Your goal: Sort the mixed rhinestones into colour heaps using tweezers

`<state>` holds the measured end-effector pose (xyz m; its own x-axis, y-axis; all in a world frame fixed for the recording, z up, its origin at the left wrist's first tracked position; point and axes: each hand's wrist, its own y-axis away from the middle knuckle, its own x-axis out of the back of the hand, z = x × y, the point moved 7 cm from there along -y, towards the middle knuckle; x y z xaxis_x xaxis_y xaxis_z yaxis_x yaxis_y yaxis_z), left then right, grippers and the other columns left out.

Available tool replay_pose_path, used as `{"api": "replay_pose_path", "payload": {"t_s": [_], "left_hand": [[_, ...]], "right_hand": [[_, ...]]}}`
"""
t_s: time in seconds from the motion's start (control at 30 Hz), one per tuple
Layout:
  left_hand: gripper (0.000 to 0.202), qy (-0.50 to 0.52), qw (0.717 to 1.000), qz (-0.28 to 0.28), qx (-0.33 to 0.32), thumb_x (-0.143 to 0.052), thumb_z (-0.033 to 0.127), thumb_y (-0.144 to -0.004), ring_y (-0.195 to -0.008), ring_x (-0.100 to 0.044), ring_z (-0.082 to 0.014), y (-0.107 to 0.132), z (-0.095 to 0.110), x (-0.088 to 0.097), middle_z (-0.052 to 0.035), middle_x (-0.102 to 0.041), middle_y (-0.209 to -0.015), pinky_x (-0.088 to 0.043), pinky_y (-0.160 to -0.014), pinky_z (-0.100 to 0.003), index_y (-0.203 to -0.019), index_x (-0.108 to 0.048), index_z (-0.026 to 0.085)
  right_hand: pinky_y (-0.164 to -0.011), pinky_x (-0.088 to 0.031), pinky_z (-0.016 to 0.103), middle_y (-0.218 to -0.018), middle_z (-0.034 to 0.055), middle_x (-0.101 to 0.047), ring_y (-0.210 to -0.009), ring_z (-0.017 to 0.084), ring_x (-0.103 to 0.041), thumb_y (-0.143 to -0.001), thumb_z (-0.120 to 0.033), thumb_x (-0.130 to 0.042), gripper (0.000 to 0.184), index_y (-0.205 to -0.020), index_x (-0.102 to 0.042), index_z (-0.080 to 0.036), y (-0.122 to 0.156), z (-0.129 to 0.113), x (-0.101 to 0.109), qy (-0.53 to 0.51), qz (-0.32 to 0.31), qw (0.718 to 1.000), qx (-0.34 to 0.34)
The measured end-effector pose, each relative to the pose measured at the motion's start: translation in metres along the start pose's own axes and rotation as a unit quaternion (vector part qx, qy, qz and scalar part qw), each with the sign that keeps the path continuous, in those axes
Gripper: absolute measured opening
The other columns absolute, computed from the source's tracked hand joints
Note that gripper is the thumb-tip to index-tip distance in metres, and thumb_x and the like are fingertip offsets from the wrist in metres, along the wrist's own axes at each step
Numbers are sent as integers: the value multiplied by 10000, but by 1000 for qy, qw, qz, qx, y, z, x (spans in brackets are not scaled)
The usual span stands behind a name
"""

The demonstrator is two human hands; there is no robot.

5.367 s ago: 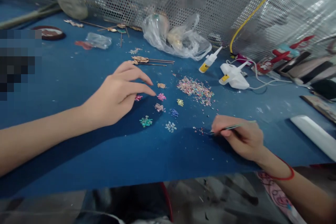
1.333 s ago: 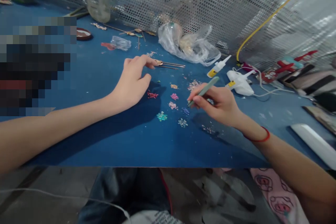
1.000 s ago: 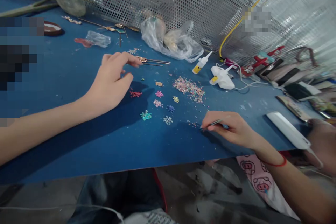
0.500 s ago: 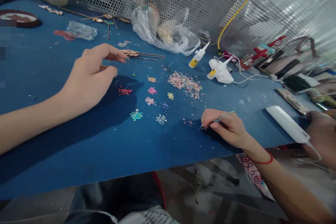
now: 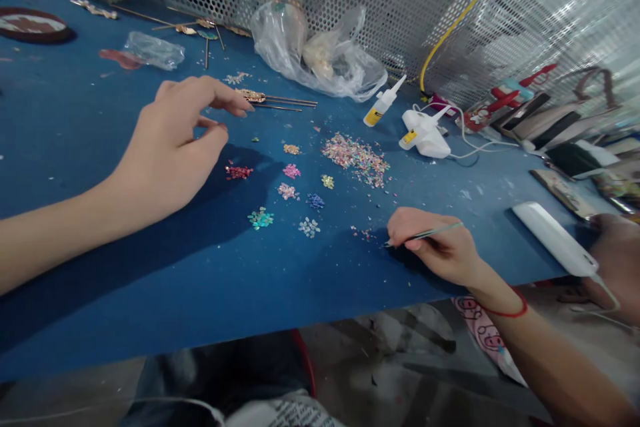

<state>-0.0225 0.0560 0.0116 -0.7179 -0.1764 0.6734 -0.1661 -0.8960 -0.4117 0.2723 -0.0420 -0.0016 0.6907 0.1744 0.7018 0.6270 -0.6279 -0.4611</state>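
Blue work table [image 5: 150, 293], viewed from above. Left hand [image 5: 170, 140] is held half-closed, with nothing visibly gripped, just beside gold-headed hairpins [image 5: 277, 100]. Slender tweezers [image 5: 430, 233] are gripped in right hand [image 5: 435, 247], tips set near scattered specks [image 5: 363, 233]. Mixed flake heap [image 5: 355, 160] and sorted colour piles [image 5: 287, 191] lie between the hands; the piles could be blended if brushed in passing or if the table is jolted.

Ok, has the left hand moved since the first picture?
Yes: the left hand has moved back from the red flake pile, its fingers now beside the gold-topped pins instead of reaching past that pile.
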Motion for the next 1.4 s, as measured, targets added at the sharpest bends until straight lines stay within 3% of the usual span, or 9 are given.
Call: {"api": "replay_pose_path", "payload": {"t_s": [0.1, 0.23, 0.4, 0.57, 0.7, 0.87, 1.1, 1.27, 1.4], "left_hand": [[439, 15, 1000, 1, 6, -425, 18, -855, -1292, -570, -235, -1, -1, -1, 3, -697, -1241, -543, -1025, -379, -1158, -678, 210], [413, 16, 1000, -3, -1, -430, 36, -877, -1254, -553, -227, -1, 1, -2, -24, -703, -1253, -542, -1015, -391, -1158, -677, 213], [394, 19, 1000, 0, -11, -426, 52, -880, -1242, -541, -242, 0, 2, -2, -23, -706, -1240, -545, -995, -411, -1135, -672, 224], [403, 5, 1000, -12, -18, -424, 35, -871, -1211, -529, -242, 0, 2, -4, -26, -697, -1199, -498, -1076, -423, -1128, -676, 217], [380, -16, 998, -22, -48, -415, 36, -879, -1138, -538, -249, 1, 6, -6, -34, -685, -1112, -475, -1078, -435, -968, -723, 241], [407, -4, 992, -40, -119, -381, 76, -911, -1225, -507, -262, 6, 14, -9, -28, -689, -1113, -437, -1136, -449, -780, -719, 263], [421, 10, 992, -55, -110, -376, 75, -899, -1225, -511, -268, 7, 14, -11, -26, -690, -1085, -448, -1128, -443, -714, -699, 271], [495, 2, 988, -56, -143, -335, 64, -932, -1216, -508, -257, 7, 13, -10, -37, -679, -1130, -462, -1133, -462, -818, -773, 265], [611, -1, 962, -78, -262, -286, -5, -957, -1277, -447, -238, 16, 23, -14, -37, -617, -1266, -468, -1136, -477, -1118, -800, 285]], "right_hand": [[-629, -534, 319, -733, 38, -671, -667, 173, -642, -1050, -311, -537, 207, -947, -691, -219, -7, -1, 9, 4, 21, 1000, 4], [-668, -517, 314, -774, 38, -680, -705, 164, -640, -1060, -326, -527, 211, -948, -675, -227, -40, -1, 9, 51, -1, 998, 22], [-639, -468, 293, -805, 31, -687, -657, 136, -596, -1081, -384, -488, 281, -925, -653, -218, -95, 4, -16, 77, -14, 996, 49], [-671, -477, 271, -836, 33, -700, -689, 124, -612, -1089, -353, -481, 264, -955, -643, -194, -119, 3, -46, 54, -42, 993, 100], [-724, -498, 274, -860, 42, -720, -752, 132, -643, -1092, -318, -478, 246, -952, -639, -196, -123, 0, -56, 58, -63, 991, 107], [-730, -511, 266, -932, 53, -747, -787, 127, -678, -1084, -277, -495, 205, -980, -650, -193, -124, 2, -60, 51, -89, 990, 96], [-702, -512, 280, -935, 60, -754, -760, 138, -680, -1080, -273, -488, 201, -1013, -664, -203, -118, 2, -55, 70, -103, 989, 84], [-568, -471, 242, -809, 23, -720, -583, 99, -609, -1070, -306, -522, 196, -981, -662, -202, -100, 0, -32, 75, -74, 994, 41], [-538, -470, 207, -744, -2, -681, -562, 87, -611, -1083, -323, -496, 227, -955, -640, -202, -75, 0, -17, 61, -69, 996, 9]]}}
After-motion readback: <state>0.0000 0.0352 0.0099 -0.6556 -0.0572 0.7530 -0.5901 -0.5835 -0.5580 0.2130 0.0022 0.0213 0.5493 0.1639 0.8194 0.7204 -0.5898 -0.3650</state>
